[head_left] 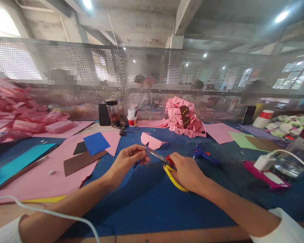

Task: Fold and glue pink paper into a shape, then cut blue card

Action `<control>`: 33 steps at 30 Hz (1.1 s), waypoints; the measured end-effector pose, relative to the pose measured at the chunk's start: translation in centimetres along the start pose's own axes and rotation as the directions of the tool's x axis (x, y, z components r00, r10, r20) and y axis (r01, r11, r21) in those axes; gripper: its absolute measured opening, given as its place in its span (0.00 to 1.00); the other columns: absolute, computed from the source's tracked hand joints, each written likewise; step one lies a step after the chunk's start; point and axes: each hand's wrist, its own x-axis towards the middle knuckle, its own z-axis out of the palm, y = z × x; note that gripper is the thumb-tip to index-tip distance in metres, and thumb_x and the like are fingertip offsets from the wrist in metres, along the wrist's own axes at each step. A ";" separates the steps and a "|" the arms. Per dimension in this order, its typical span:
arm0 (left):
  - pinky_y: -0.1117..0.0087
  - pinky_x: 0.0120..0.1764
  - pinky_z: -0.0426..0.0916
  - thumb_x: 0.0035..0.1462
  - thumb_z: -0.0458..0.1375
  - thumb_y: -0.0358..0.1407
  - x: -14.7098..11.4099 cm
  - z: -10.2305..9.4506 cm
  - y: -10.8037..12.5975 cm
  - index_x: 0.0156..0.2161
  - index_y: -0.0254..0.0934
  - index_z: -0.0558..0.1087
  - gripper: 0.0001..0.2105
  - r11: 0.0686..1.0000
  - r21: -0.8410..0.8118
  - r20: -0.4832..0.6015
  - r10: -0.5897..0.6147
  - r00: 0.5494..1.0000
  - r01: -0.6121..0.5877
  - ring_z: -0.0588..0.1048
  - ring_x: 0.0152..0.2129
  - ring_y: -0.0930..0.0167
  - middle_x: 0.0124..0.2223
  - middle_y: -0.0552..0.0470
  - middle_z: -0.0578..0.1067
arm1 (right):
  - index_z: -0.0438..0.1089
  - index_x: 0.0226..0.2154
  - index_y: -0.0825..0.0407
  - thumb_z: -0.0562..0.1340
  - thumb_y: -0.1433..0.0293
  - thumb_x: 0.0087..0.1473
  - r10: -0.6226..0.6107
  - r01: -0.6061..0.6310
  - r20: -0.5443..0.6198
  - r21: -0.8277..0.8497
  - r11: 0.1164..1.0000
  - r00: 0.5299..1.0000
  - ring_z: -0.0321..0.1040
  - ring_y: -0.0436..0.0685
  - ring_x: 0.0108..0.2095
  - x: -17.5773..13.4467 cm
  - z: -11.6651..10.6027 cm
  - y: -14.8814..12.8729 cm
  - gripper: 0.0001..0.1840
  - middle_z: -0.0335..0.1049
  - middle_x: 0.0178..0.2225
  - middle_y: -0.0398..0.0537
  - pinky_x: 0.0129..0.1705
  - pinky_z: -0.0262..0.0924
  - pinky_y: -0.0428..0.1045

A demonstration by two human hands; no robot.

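Observation:
My right hand point(188, 170) is closed round the handles of a pair of scissors point(176, 179), one loop yellow and the other red. The blades point left and reach the fingertips of my left hand point(128, 162). Pinched between those fingers is a small dark blue strip point(136, 164), partly hidden by them; whether the blades touch it I cannot tell. Just behind the blades, a folded pink paper piece point(153, 141) lies on the blue mat point(152, 209). Right of my right hand rests a blue glue gun point(205, 155).
Pink sheets point(53, 184) with blue and brown pieces lie left, beside a pink paper pile point(27, 114). Dotted pink pieces point(179, 111) are heaped at the back. A jar point(113, 114) stands by the mesh screen point(142, 64). A power strip point(273, 180) and white cable lie right.

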 end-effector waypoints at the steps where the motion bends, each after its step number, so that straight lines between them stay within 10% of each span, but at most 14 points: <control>1: 0.74 0.36 0.67 0.58 0.66 0.42 0.0 0.0 0.0 0.40 0.35 0.76 0.11 1.000 0.002 0.002 0.001 1.000 -0.001 0.75 0.28 0.74 0.32 0.51 0.81 | 0.67 0.37 0.50 0.56 0.55 0.65 0.000 0.000 0.001 0.006 1.000 1.000 0.74 0.57 0.32 0.0 0.0 0.0 0.16 0.74 0.38 0.46 0.31 0.50 0.50; 33: 0.71 0.37 0.67 0.58 0.66 0.42 0.0 0.1 0.3 0.36 0.35 0.75 0.11 1.000 0.026 -0.006 -0.007 1.000 0.007 0.75 0.29 0.72 0.32 0.49 0.81 | 0.69 0.37 0.51 0.59 0.57 0.63 0.060 -0.059 0.065 -0.007 0.998 0.996 0.77 0.60 0.38 0.1 -0.9 -0.7 0.14 0.78 0.37 0.49 0.33 0.53 0.50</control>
